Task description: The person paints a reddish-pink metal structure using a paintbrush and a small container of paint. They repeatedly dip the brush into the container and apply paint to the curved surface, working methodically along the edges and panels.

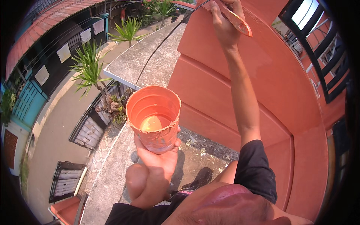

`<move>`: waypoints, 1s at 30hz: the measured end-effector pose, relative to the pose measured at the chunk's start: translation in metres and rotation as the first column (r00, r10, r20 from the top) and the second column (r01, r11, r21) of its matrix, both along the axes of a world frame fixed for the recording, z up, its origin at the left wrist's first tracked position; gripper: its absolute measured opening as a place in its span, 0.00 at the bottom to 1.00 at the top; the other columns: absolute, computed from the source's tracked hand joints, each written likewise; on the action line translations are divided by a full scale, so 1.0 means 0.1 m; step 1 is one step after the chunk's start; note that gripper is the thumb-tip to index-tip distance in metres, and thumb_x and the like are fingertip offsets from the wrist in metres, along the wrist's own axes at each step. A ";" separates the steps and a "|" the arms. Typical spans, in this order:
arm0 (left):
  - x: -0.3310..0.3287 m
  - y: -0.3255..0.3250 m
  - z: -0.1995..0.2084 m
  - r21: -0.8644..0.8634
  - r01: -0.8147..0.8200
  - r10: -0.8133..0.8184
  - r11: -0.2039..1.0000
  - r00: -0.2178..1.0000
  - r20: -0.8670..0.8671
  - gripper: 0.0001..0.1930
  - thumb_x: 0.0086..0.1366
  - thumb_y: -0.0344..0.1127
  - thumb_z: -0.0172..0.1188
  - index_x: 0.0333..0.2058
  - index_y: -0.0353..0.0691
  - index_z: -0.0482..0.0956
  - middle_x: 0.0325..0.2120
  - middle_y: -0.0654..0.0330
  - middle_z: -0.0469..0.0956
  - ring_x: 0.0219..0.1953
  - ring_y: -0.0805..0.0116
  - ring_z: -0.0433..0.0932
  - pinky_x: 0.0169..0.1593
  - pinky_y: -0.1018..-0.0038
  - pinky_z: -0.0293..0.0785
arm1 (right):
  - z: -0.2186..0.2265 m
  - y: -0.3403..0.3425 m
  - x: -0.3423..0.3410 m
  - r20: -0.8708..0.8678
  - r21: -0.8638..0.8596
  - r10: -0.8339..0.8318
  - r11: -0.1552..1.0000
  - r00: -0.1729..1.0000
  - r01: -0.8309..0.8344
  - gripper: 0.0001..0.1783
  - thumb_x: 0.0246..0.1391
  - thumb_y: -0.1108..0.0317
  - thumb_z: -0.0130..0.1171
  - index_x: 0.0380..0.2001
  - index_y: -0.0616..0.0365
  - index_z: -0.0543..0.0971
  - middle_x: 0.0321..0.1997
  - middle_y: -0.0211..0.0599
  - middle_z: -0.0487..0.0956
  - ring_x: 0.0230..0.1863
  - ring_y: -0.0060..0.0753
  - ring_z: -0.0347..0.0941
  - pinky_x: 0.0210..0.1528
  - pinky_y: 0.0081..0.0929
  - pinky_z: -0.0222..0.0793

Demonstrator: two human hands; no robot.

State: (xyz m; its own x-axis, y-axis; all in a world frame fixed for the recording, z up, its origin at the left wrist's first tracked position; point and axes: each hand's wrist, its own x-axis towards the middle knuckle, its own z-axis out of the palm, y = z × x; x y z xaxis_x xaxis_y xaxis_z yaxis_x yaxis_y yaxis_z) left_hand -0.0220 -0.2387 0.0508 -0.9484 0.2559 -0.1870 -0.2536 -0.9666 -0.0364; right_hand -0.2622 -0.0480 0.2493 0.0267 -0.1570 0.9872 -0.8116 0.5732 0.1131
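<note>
An orange plastic tub (159,139), its rim crusted with paint, rests upright on my left hand (159,161). The fingers curl round its base, and a little wet orange paint lies at the bottom. High up at the top of the view, my right hand (228,28) is closed round the paint-smeared handle of a paintbrush (240,24). That brush is against or close to the orange wall (210,84); its bristle end is near the upper frame edge and hard to make out.
I am on a narrow concrete ledge (103,187) high above a street (52,116). A concrete slab (157,62) juts out ahead, crossed by a thin black cable (154,52). Spiky plants (88,67) and a metal gate (90,131) stand below left; a dark window frame (318,48) is at right.
</note>
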 end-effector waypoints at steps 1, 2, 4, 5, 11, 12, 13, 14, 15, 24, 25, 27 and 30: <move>0.00 0.01 0.00 0.000 0.005 -0.005 1.000 1.000 0.005 0.34 0.71 0.67 0.41 0.61 0.46 0.69 0.49 0.51 0.79 0.43 0.50 0.80 0.31 0.62 0.73 | -0.06 0.01 0.00 0.059 -0.032 -0.034 0.999 0.998 0.036 0.07 0.58 0.83 0.60 0.37 0.64 0.75 0.32 0.33 0.78 0.36 0.21 0.76 0.39 0.22 0.73; 0.00 0.02 0.00 0.022 0.013 -0.013 1.000 1.000 0.004 0.35 0.71 0.67 0.41 0.61 0.46 0.69 0.49 0.51 0.79 0.43 0.50 0.80 0.31 0.62 0.73 | -0.14 0.02 0.02 0.117 -0.063 -0.065 0.995 0.991 0.072 0.06 0.58 0.81 0.62 0.36 0.64 0.75 0.29 0.33 0.80 0.34 0.21 0.77 0.38 0.22 0.73; 0.00 0.02 0.00 -0.023 0.020 -0.019 1.000 0.999 0.029 0.35 0.70 0.68 0.42 0.61 0.46 0.69 0.49 0.50 0.79 0.43 0.50 0.80 0.31 0.62 0.73 | -0.33 0.08 0.06 0.207 -0.110 -0.114 0.984 0.972 0.139 0.06 0.58 0.78 0.63 0.35 0.65 0.76 0.27 0.32 0.80 0.32 0.21 0.78 0.37 0.22 0.73; 0.00 0.02 0.00 -0.014 0.020 -0.020 1.000 1.000 0.020 0.35 0.70 0.68 0.42 0.61 0.46 0.69 0.49 0.50 0.79 0.43 0.50 0.80 0.31 0.61 0.73 | -0.42 0.12 0.10 0.240 -0.099 -0.114 0.985 0.964 0.142 0.05 0.58 0.78 0.63 0.36 0.65 0.76 0.28 0.32 0.80 0.32 0.21 0.77 0.36 0.22 0.73; 0.03 -0.03 0.00 0.009 0.002 -0.002 1.000 0.999 0.036 0.36 0.70 0.69 0.42 0.62 0.46 0.69 0.50 0.50 0.79 0.43 0.49 0.80 0.32 0.61 0.73 | -0.61 0.25 0.34 0.359 -0.064 -0.089 0.991 0.929 0.119 0.05 0.56 0.78 0.62 0.36 0.65 0.79 0.33 0.37 0.83 0.33 0.28 0.81 0.37 0.27 0.77; 0.03 -0.03 0.00 0.011 -0.004 0.004 1.000 1.000 0.022 0.36 0.70 0.68 0.41 0.61 0.46 0.69 0.50 0.51 0.79 0.43 0.49 0.80 0.32 0.61 0.73 | -0.57 0.24 0.34 0.306 -0.089 -0.063 0.992 0.950 0.094 0.04 0.56 0.78 0.63 0.36 0.65 0.79 0.33 0.37 0.82 0.33 0.28 0.81 0.37 0.27 0.77; 0.04 -0.04 0.00 0.014 -0.011 0.011 1.000 1.000 0.009 0.35 0.70 0.68 0.41 0.61 0.46 0.69 0.49 0.51 0.79 0.43 0.49 0.80 0.32 0.62 0.73 | -0.51 0.21 0.31 0.251 -0.112 -0.037 0.991 0.967 0.067 0.04 0.56 0.78 0.63 0.36 0.65 0.79 0.34 0.36 0.82 0.33 0.28 0.81 0.37 0.27 0.77; 0.04 -0.04 0.00 0.021 -0.021 0.021 1.000 1.000 -0.014 0.35 0.70 0.68 0.41 0.61 0.45 0.69 0.49 0.51 0.79 0.43 0.50 0.80 0.32 0.62 0.73 | -0.45 0.19 0.27 0.193 -0.114 -0.016 0.993 0.981 0.039 0.04 0.56 0.78 0.63 0.36 0.65 0.79 0.35 0.36 0.82 0.33 0.28 0.81 0.37 0.28 0.77; 0.04 -0.03 -0.01 0.008 -0.014 0.014 1.000 1.000 0.005 0.35 0.70 0.68 0.41 0.61 0.45 0.69 0.49 0.51 0.79 0.43 0.50 0.80 0.32 0.62 0.73 | -0.40 0.17 0.22 0.152 -0.133 -0.021 0.990 0.988 0.041 0.04 0.57 0.78 0.63 0.36 0.65 0.78 0.35 0.37 0.81 0.34 0.27 0.80 0.38 0.26 0.77; 0.00 -0.01 0.00 -0.002 -0.003 0.002 1.000 1.000 -0.006 0.34 0.71 0.67 0.41 0.61 0.46 0.69 0.48 0.51 0.79 0.43 0.50 0.80 0.31 0.62 0.74 | -0.73 0.01 0.08 0.138 -0.046 -0.139 0.988 0.981 0.146 0.05 0.54 0.80 0.64 0.34 0.65 0.77 0.30 0.41 0.81 0.30 0.32 0.81 0.34 0.29 0.76; 0.01 -0.01 0.00 -0.010 -0.005 0.005 1.000 1.000 -0.002 0.34 0.71 0.67 0.41 0.61 0.46 0.69 0.48 0.51 0.79 0.43 0.50 0.80 0.31 0.62 0.74 | -0.79 0.00 0.13 0.190 -0.047 -0.129 0.989 0.973 0.140 0.05 0.52 0.80 0.64 0.32 0.66 0.78 0.29 0.44 0.81 0.29 0.38 0.83 0.32 0.32 0.77; 0.02 -0.03 0.01 -0.027 -0.010 0.010 1.000 1.000 0.003 0.34 0.71 0.67 0.41 0.61 0.46 0.69 0.48 0.52 0.79 0.43 0.50 0.80 0.31 0.62 0.73 | -0.77 0.02 0.18 0.242 0.006 -0.170 0.985 0.955 0.174 0.05 0.54 0.79 0.64 0.32 0.65 0.77 0.27 0.38 0.81 0.28 0.32 0.81 0.32 0.28 0.76; 0.02 -0.04 0.02 -0.038 -0.014 0.015 0.999 0.999 0.031 0.34 0.71 0.67 0.41 0.61 0.46 0.70 0.48 0.52 0.79 0.43 0.50 0.80 0.31 0.62 0.72 | -0.52 0.04 0.08 0.194 0.004 -0.144 0.989 0.970 0.146 0.04 0.58 0.79 0.62 0.34 0.65 0.76 0.28 0.34 0.81 0.29 0.21 0.78 0.33 0.21 0.73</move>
